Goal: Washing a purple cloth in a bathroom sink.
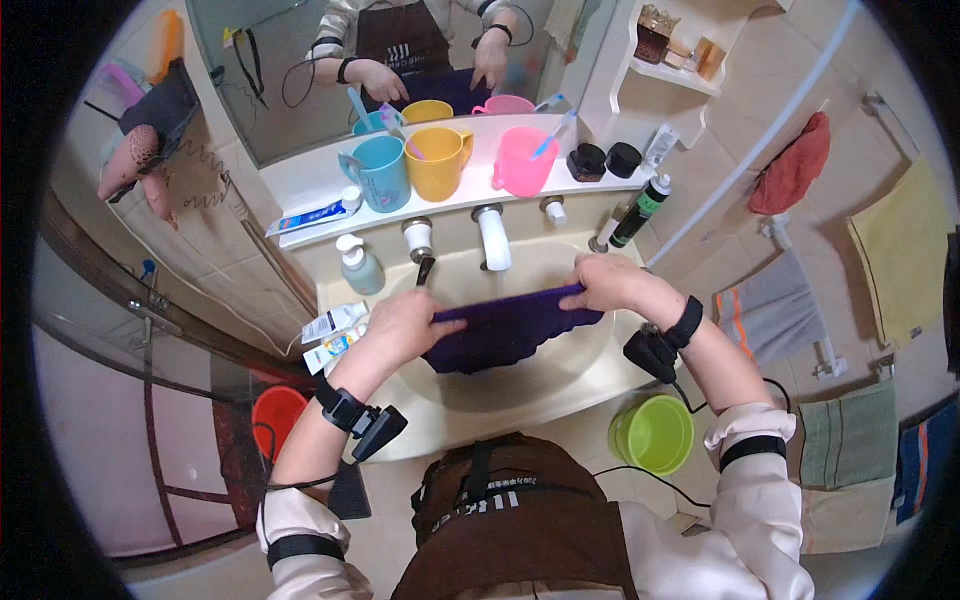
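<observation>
A dark purple cloth (510,330) is stretched between my two hands above the basin of a cream washbasin (405,435). My left hand (401,330) grips its left upper corner, with the thumb along the top edge. At the right upper corner, my right hand (607,281) pinches the cloth between thumb and fingers. The lower edge of the cloth hangs unevenly over the bowl. Just behind the cloth is the white-covered faucet spout (495,238). Close to my left fingers is a tap handle (424,271). The cloth hides part of the basin.
A shelf (465,196) behind the basin bears blue (384,176), yellow (435,169) and pink cups (525,161). A soap pump bottle (362,266) and tubes (334,322) stand or lie at left. Red (277,420) and green buckets (654,435) are below. Towels (776,307) hang at right.
</observation>
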Tool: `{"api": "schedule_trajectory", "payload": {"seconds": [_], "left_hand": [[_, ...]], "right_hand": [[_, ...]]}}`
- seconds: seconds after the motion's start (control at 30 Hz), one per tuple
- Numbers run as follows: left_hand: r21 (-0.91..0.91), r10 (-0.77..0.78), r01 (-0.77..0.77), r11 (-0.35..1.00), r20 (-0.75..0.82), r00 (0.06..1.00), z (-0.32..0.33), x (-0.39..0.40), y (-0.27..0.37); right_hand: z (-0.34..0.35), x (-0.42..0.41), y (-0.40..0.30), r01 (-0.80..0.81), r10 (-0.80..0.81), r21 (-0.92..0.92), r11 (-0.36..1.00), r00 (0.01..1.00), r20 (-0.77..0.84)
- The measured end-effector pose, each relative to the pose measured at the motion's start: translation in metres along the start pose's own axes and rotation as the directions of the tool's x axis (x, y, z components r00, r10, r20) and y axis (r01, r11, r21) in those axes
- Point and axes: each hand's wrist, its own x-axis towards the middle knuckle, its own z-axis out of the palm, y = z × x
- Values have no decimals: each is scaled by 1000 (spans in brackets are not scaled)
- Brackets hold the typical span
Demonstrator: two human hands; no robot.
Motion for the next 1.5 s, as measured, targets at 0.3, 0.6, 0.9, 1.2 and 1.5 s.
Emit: {"api": "schedule_trajectory", "payload": {"seconds": [0.3,0.6,0.9,1.2,1.5], "left_hand": [[-843,-48,-344,413,-397,916,34,29,3],[-928,-360,-369,-49,-328,874,58,41,11],[-938,-473,-300,-177,-186,861,82,77,32],[-761,-308,35,-648,304,902,183,140,-18],[-721,-273,-70,-690,170,947,198,177,23]], "right_hand": [[30,40,-17,437,164,524,731,633,-757],[85,56,-47,493,-417,867,68,804,-425],[193,178,-29,387,-65,908,-160,914,-401],[161,173,6,457,227,856,-241,884,-408],[186,182,-25,519,261,830,204,788,-557]]}}
